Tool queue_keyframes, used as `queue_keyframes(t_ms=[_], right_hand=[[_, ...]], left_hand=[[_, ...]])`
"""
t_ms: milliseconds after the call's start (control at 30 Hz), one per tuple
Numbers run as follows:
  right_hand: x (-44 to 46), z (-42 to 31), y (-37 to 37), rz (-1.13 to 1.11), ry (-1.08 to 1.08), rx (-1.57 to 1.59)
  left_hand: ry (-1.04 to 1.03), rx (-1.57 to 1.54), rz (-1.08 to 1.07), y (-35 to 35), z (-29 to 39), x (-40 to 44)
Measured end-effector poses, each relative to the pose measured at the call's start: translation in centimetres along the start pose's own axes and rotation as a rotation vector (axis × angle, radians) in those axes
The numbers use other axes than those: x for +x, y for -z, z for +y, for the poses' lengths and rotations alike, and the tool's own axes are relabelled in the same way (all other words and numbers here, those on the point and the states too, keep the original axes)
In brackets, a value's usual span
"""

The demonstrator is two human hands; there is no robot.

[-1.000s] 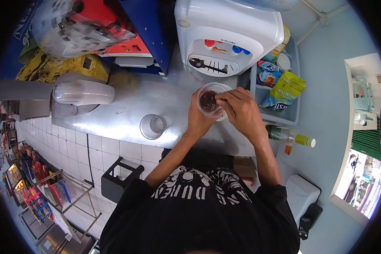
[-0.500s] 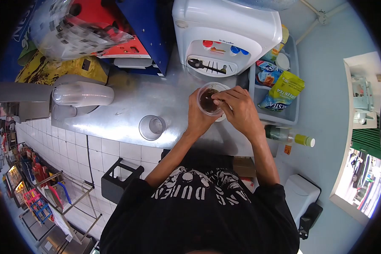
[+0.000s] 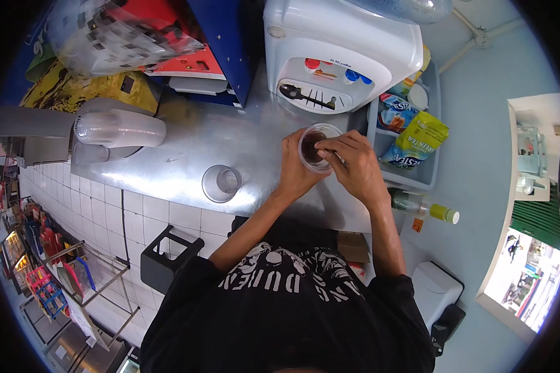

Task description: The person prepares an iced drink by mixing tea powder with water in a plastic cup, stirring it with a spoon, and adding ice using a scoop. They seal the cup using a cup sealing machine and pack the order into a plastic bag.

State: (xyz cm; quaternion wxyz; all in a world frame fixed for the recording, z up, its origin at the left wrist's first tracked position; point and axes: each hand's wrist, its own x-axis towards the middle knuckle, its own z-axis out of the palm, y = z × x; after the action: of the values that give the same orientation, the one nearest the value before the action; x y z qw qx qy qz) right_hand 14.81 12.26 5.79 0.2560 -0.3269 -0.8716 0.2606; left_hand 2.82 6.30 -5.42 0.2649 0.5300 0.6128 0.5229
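Note:
My left hand (image 3: 297,173) is wrapped round a clear plastic cup (image 3: 311,149) holding dark brown liquid, tilted a little over the steel counter. Over the cup's mouth, my right hand (image 3: 358,168) has its thumb and fingers pinched together. Whatever sits in that pinch is hidden by the fingers. A second clear plastic cup (image 3: 222,183), with no drink visible in it, stands on the counter to the left of my hands. Just beyond the held cup, a black spoon (image 3: 306,96) lies on the drip tray of the white water dispenser (image 3: 277,68).
A grey bin (image 3: 432,155) at the right holds drink-mix packets, among them a green tea bag (image 3: 420,138). A bottle with a yellow-green label (image 3: 410,202) lies below it. Stacked plastic cups (image 3: 121,128) rest on the steel counter (image 3: 180,155) at the left.
The view has shifted slightly. Both hands keep their hold at the cup, which appears a little to the right and tilted a bit differently.

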Motion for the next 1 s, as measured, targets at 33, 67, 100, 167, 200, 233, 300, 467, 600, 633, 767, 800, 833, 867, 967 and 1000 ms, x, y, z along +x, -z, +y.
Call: queue_keyframes(t_ms=[33,67,100,167,200,233,300,467,600,633,767,800,833,867,967,1000], right_hand=[[-0.1,-0.1,-0.1,-0.013,-0.003,0.043],[-0.3,-0.1,-0.1,-0.013,-0.003,0.043],[-0.5,-0.1,0.0,-0.057,-0.026,0.049],[-0.5,0.0,0.4,-0.103,-0.047,0.056],[-0.3,0.0,0.8,-0.09,-0.068,-0.017],[-0.3,0.0,1.0,-0.076,-0.091,-0.091],[0.0,0.5,0.8,-0.036,-0.084,-0.096],[0.3,0.8,0.1,-0.012,-0.002,0.008],[0.2,0.9,0.8,-0.054,-0.086,0.004],[0.4,1.0,1.1,-0.049,-0.144,-0.05],[1.1,2.0,0.8,0.075,-0.028,-0.136],[1.2,1.9,0.5,0.054,-0.062,-0.065],[1.4,1.9,0.3,0.033,-0.095,0.006],[1.5,1.9,0.5,0.035,-0.092,0.005],[2.0,2.2,0.9,0.06,-0.175,0.006],[2.3,2.7,1.2,0.161,-0.143,-0.038]], left_hand=[[0.008,-0.008,-0.01,-0.1,-0.1,0.0],[0.008,-0.007,-0.01,-0.1,-0.1,0.1],[0.037,-0.066,0.001,-0.2,-0.1,0.2],[0.067,-0.124,0.015,-0.2,-0.1,0.4],[0.057,-0.098,0.004,-0.2,-0.1,0.5],[0.048,-0.072,-0.008,-0.2,0.0,0.5],[0.044,-0.08,-0.018,-0.2,0.5,0.7],[0.006,-0.009,-0.017,-0.2,0.5,1.4],[0.012,-0.036,0.01,-0.2,0.3,2.2],[0.014,-0.036,0.002,-0.2,0.4,2.4],[0.006,-0.017,-0.009,-0.7,0.5,3.3],[-0.02,-0.002,0.011,-0.8,0.5,3.6],[-0.046,0.013,0.032,-0.9,0.4,4.0],[-0.049,0.014,0.034,-1.1,0.3,4.4],[-0.025,0.011,0.055,-1.8,-0.2,5.5],[-0.009,0.009,0.046,-2.1,-0.3,5.9]])
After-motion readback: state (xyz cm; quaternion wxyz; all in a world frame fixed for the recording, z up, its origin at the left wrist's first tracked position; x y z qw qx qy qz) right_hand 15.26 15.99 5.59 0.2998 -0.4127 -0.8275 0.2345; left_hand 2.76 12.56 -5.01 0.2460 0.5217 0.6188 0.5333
